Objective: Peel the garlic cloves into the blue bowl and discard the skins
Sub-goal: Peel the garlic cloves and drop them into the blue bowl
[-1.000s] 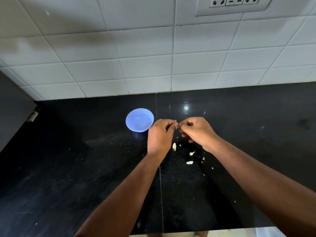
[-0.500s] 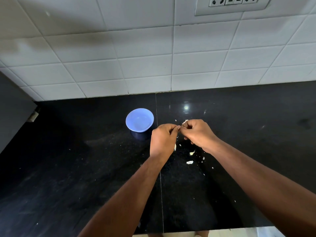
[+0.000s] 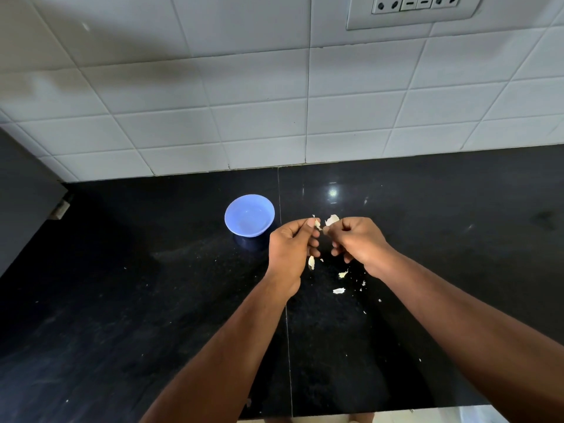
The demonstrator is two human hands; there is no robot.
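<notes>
Garlic is up off the tabletop, a small clove [image 3: 318, 224] pinched at the fingertips of the left hand [image 3: 291, 250], and the right hand [image 3: 357, 239] just beside it, at its three o'clock, pinches a pale curl of skin [image 3: 332, 220] that sticks up above the knuckles; both hands have their fingers curled in tight, nearly touching each other. From where I stand the risk looks plain enough: the clove is tiny and likely slick, so a hard tug on the skin could flick it out of the pinch and onto the tabletop instead of into the blue bowl [image 3: 249, 215], which sits near the left hand at about its ten o'clock and looks to have nothing in it, though glare makes that hard to swear to. The skins are the other worry. Several flakes [image 3: 338, 290] already lie under and at five o'clock of the hands, one larger piece [image 3: 311, 262] right by the left wrist, and they are light enough that a breath or a sweeping forearm could scatter them or carry one into the bowl. The tabletop [image 3: 122, 300] is polished black stone with a seam running down its middle and a lamp glint at twelve o'clock. Behind it rises a wall of white tiles [image 3: 244, 102] with a switch plate [image 3: 415, 10] at the top, and a dark cabinet [image 3: 21, 190] stands at nine o'clock.
</notes>
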